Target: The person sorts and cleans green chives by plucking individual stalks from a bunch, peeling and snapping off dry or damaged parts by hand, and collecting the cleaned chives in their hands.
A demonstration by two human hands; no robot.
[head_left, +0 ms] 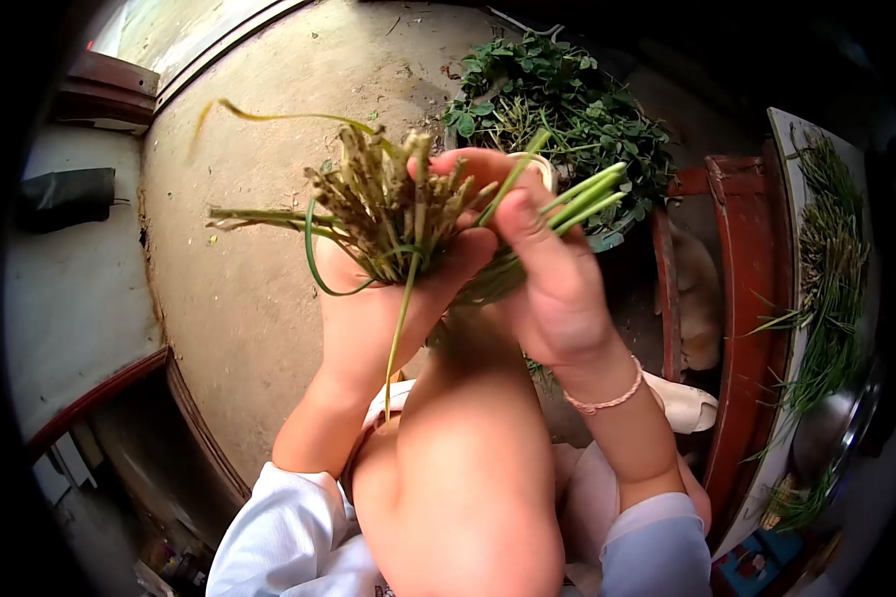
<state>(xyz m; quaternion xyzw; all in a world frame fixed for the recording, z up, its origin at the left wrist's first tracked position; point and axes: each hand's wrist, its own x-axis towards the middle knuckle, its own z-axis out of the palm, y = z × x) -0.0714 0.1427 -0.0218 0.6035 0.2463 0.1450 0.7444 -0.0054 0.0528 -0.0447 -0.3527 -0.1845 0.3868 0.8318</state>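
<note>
My left hand (383, 313) is wrapped around a thick bunch of chives (403, 204), its brown, dirty root ends pointing up and away from me. One loose blade hangs from the bunch toward my leg, and a yellowed one curves off to the left. My right hand (562, 298) is closed around several clean green chive stalks (587, 199), which stick out to its right. Its thumb and index finger are close to the right side of the bunch, with a green blade between them. My hands partly hide the leafy part of the bunch.
A heap of broad green leaves (567, 104) fills a container on the floor ahead. On the right, a red wooden stool or bench (737, 298) stands beside a pale board (782, 139) with more chives (836, 269) and a metal bowl (831, 428). A black object (65, 199) lies at the left.
</note>
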